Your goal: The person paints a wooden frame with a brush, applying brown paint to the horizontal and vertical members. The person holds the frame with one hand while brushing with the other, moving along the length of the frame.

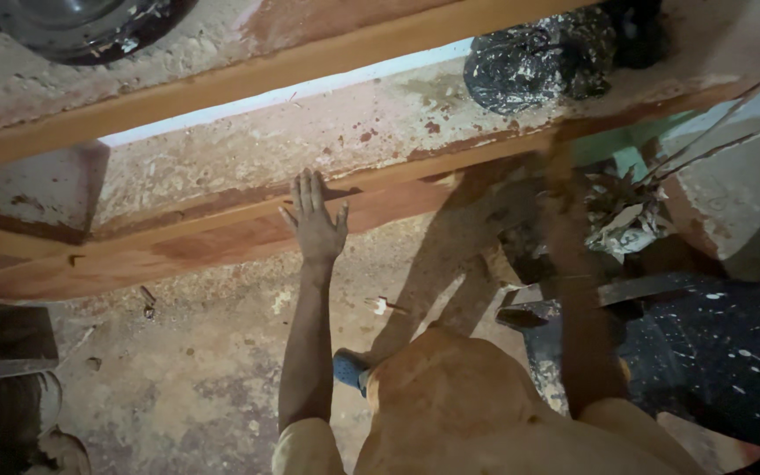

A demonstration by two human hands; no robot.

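I see left hand (314,220) open, fingers spread, flat on reddish plank (222,242) running across frame centre. Right hand (560,167) blurred at plank's right stretch; grip, I cannot tell. Black bag (534,62) upper right. Dusty concrete floor (195,369) below.

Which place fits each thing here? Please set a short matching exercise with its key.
Things:
1. left hand
2. right arm
3. black bag
4. blue shoe

Places:
A. on the dusty floor, beside the knee
B. flat on the reddish wooden plank, fingers spread
C. on the speckled ledge, top right
D. blurred, reaching up on the right

Pairs: 1-B, 2-D, 3-C, 4-A
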